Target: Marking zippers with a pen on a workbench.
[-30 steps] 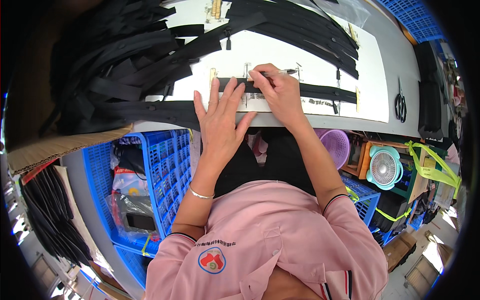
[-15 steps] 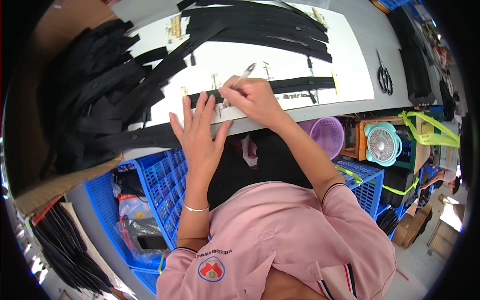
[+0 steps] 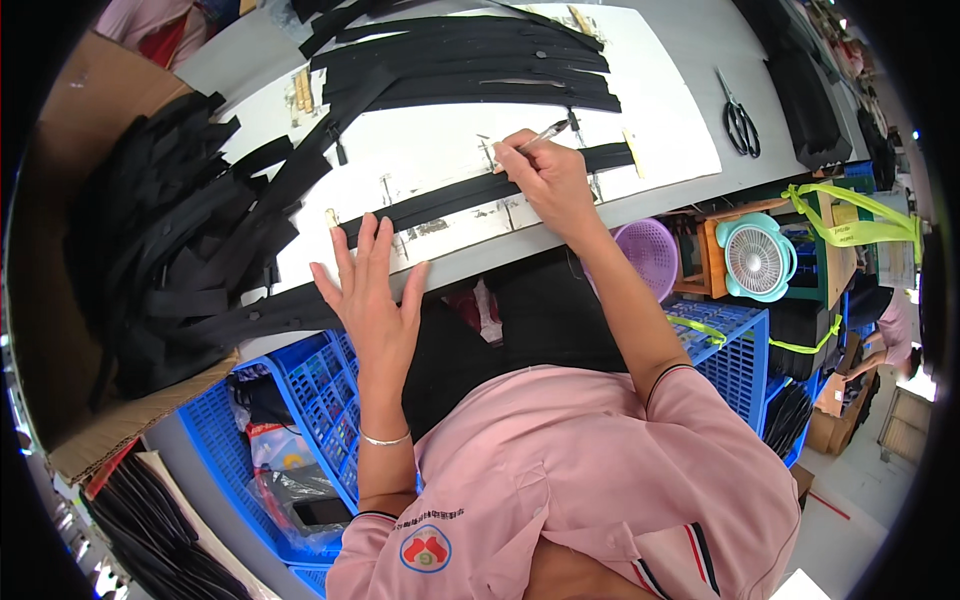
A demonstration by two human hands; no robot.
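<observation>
Pressing down with the bare left hand [image 3: 372,300], fingers spread apart and not closed round anything, tips on the left end of a long flat black fabric strip [image 3: 442,205]. Pinching a slim clear pen [image 3: 548,135] firmly in the bare right hand [image 3: 555,185], towards the right half of that same strip. Can't tell whether actually touching at the nib.

Looks like the marking step to me, probably going by the smudgy dark markings [image 3: 430,227] nearby. Next move likely calls for a flat, straight strip with no creep under the pen.

Now for counting, near to far: two hands, one pen, one strip in work, laid along the near side of one big white flat board [image 3: 420,150]. Off left, one open brown cardboard box [image 3: 85,120] with a messy heap of black strips [image 3: 170,250], way too tangled to count. Further right, one pair of black-handled scissors [image 3: 741,128]. At the far side, a layered bunch of black strips [image 3: 460,70], overlapping too much for an honest number.
</observation>
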